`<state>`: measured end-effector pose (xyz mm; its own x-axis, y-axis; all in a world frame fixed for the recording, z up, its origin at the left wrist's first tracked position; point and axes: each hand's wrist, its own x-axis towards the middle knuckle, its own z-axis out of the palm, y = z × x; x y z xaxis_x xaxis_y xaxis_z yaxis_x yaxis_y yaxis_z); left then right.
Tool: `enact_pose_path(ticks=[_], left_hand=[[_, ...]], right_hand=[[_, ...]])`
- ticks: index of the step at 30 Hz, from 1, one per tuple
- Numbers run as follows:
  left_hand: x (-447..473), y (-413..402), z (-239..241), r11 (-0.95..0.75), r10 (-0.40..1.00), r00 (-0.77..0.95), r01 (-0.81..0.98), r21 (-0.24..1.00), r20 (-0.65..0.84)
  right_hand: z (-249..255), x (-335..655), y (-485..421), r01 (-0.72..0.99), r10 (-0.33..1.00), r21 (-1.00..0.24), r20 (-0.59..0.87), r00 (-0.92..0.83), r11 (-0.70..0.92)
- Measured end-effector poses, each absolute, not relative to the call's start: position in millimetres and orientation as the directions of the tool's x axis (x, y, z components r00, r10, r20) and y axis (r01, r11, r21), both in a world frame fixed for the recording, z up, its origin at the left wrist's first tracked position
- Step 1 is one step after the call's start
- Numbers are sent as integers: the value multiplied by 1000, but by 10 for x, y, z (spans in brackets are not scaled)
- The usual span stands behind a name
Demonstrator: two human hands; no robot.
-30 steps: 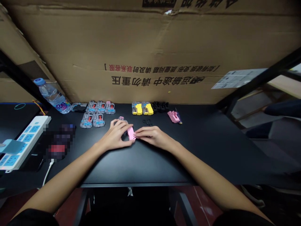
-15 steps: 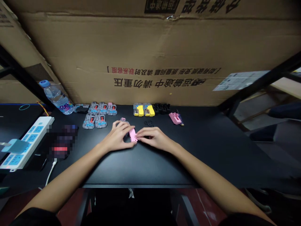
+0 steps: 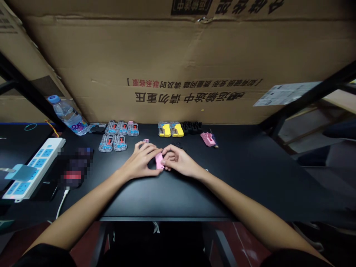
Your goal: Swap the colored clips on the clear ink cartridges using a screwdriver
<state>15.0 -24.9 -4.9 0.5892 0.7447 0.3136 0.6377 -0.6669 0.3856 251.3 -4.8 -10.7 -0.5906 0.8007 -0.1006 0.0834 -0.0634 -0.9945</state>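
Between my hands, low over the black table, is a small pink plastic casing. My left hand grips it from the left, thumb at the near end and fingers at the far end. My right hand has its thumb and curled fingers at the right edge of the casing; whether a small part sits in that pinch cannot be made out. A clear piece with a pink tip lies just behind my left hand, mostly hidden by it. Small black parts lie behind my right hand.
Clear casings with red and blue parts stand at the back left. Yellow pieces, black parts and pink parts line the back. A bottle, power strip and phone are left. Cardboard walls the back.
The fingers of my right hand have curled more and shifted to the far right edge of the pink casing. My left hand keeps its grip, with the casing slightly further right.
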Motion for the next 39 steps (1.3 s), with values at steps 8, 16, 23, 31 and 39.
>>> enact_pose_path(ticks=[8, 16, 23, 31, 39], left_hand=[[149, -247, -28, -656, 753, 584, 625, 424, 303], [-32, -177, 88, -583, 811, 468, 691, 428, 351], [-198, -48, -42, -523, 852, 468, 738, 426, 235], [-143, -98, 12, -534, 842, 507, 733, 422, 185], [-149, -83, -8, -527, 840, 510, 692, 493, 183]], right_hand=[[-107, 2551, -37, 203, 832, -972, -15, -554, 118], [-24, 2687, 27, 382, 691, -624, 377, -617, 682], [-12, 2657, -46, 364, 523, -463, 280, -805, 808], [63, 2705, -14, 409, 584, -495, 273, -764, 767], [17, 2738, 23, 422, 626, -566, 228, -745, 708]])
